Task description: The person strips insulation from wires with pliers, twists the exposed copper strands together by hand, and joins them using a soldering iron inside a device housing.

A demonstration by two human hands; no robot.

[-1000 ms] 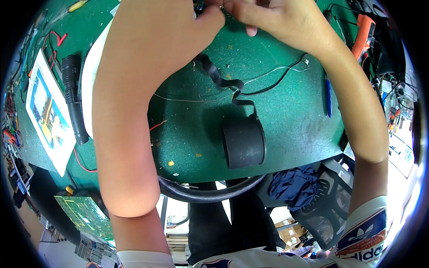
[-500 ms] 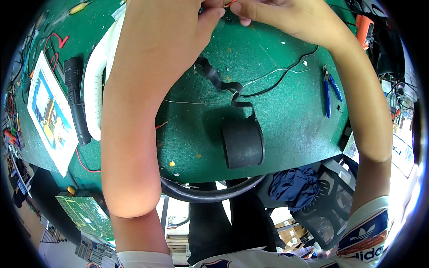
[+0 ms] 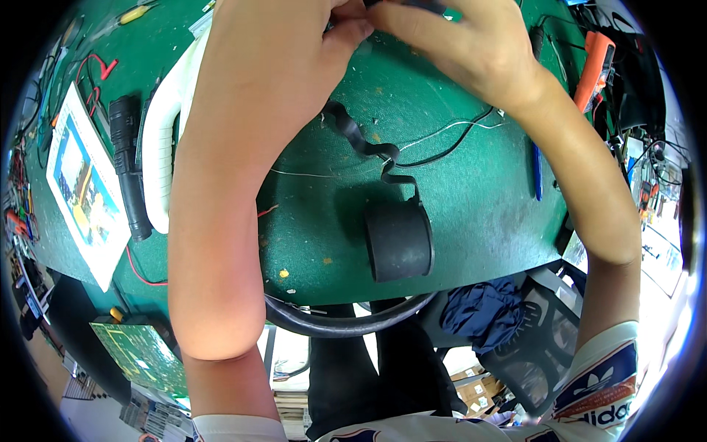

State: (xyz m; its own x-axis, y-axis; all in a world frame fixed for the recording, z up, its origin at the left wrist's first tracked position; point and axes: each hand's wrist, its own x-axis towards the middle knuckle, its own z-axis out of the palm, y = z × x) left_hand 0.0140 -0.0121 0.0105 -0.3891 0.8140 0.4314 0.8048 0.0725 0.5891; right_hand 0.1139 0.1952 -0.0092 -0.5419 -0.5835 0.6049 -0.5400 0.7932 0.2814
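Note:
At the top edge of the head view, my left hand (image 3: 342, 26) and my right hand (image 3: 471, 44) meet over the green tabletop (image 3: 317, 258). The left thumb and fingers are pinched together; what they hold is hidden. My right hand has its thumb stretched toward the left fingertips, and a dark thing (image 3: 427, 6) shows beside its fingers, too cut off to name. Below the hands lies a wavy black strip (image 3: 357, 136), running to a roll of black tape (image 3: 401, 243) near the front edge. A thin pale wire and a black cable (image 3: 460, 144) pass beside it.
A black flashlight (image 3: 129, 162), a thick white curved piece (image 3: 156, 162) and a printed sheet (image 3: 81, 177) lie left. To the right are a blue-handled tool (image 3: 538, 173), partly under my forearm, and an orange meter (image 3: 593, 70). A chair (image 3: 545, 346) holds dark blue cloth (image 3: 482, 313).
My right hand has turned and dropped slightly, its forearm swinging left over the blue-handled cutters. The red wire between the hands is out of sight, and a dark thing has appeared by the right fingers.

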